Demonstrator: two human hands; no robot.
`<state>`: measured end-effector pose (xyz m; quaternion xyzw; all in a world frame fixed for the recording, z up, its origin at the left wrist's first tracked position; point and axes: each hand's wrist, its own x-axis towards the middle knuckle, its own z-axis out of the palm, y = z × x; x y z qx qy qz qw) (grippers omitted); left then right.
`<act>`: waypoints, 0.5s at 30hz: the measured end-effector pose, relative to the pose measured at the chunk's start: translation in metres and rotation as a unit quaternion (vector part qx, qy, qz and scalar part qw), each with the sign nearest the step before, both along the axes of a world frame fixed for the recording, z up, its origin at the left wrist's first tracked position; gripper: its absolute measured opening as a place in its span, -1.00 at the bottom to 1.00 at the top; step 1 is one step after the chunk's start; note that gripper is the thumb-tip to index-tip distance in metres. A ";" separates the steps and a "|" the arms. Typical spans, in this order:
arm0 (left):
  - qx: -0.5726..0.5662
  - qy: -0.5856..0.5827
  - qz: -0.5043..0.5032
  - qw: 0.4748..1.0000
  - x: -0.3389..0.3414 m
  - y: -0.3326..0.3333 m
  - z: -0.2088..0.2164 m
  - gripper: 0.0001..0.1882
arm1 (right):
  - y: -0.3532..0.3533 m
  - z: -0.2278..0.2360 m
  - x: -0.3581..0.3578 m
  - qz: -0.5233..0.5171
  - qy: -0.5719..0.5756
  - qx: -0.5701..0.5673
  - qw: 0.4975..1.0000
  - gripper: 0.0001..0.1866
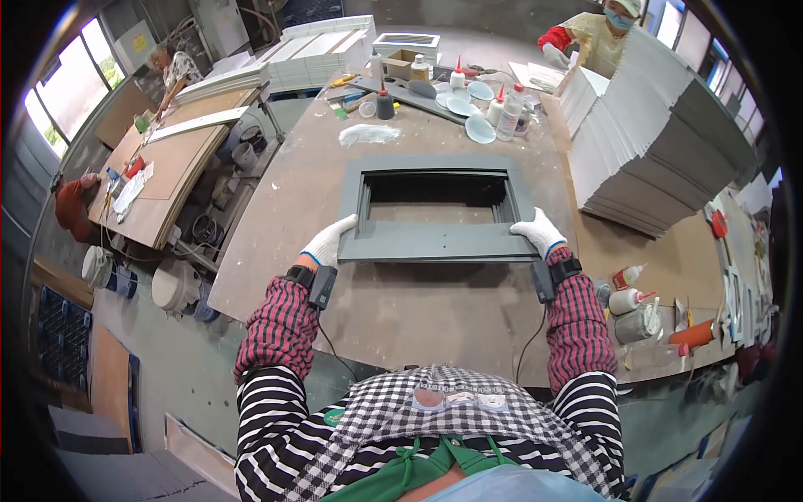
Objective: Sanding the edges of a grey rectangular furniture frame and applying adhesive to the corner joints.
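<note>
A stack of grey rectangular frames [435, 240] lies in front of me on the brown worktable [293, 217], its openings lined up over one another. My left hand [332, 240], in a white knitted glove, grips the near left corner. At the near right corner my right hand [540, 232], gloved the same way, holds the other end. The thumbs rest near the top edge; the other fingers are mostly hidden against the sides.
Beyond the frames stand glue bottles [457, 77], pale round dishes [480, 129] and a smear of white paste [370, 134]. A tall stack of white panels [644, 159] rises at right, with a co-worker [611, 38] behind it. More bottles [627, 299] sit near my right arm.
</note>
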<state>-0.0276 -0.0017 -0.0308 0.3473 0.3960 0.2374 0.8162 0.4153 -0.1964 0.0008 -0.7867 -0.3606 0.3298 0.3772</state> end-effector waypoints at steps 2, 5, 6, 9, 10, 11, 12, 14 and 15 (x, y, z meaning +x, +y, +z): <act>0.001 0.003 -0.008 1.000 0.003 0.004 0.000 -0.52 | 0.003 -0.004 0.006 0.005 -0.001 0.003 1.000 -0.11; 0.006 0.011 -0.009 1.000 0.001 0.013 0.003 -0.52 | 0.014 0.001 0.004 0.012 0.012 0.003 1.000 -0.13; 0.007 0.010 -0.010 1.000 0.003 0.014 0.006 -0.52 | 0.016 0.004 0.003 0.011 0.012 0.004 1.000 -0.13; -0.020 0.009 -0.032 0.999 -0.001 0.012 0.018 -0.50 | 0.016 0.009 -0.002 0.006 0.042 0.013 0.999 -0.15; -0.035 -0.007 -0.064 0.997 -0.003 0.006 0.019 -0.49 | 0.013 0.006 0.001 0.005 0.037 0.007 0.999 -0.17; -0.050 -0.023 -0.097 0.994 -0.003 -0.003 0.021 -0.47 | 0.008 0.003 0.005 0.003 0.033 0.001 0.999 -0.19; -0.073 -0.019 -0.074 0.994 0.000 -0.018 0.032 -0.46 | 0.002 0.001 0.011 0.036 0.061 0.015 0.997 -0.20; -0.130 -0.042 0.011 0.991 -0.002 -0.041 0.039 -0.41 | -0.004 0.018 0.001 0.074 0.106 0.011 0.992 -0.26; -0.164 -0.139 0.019 0.976 -0.013 -0.034 0.005 -0.38 | -0.004 0.018 -0.001 0.089 0.105 0.009 0.991 -0.29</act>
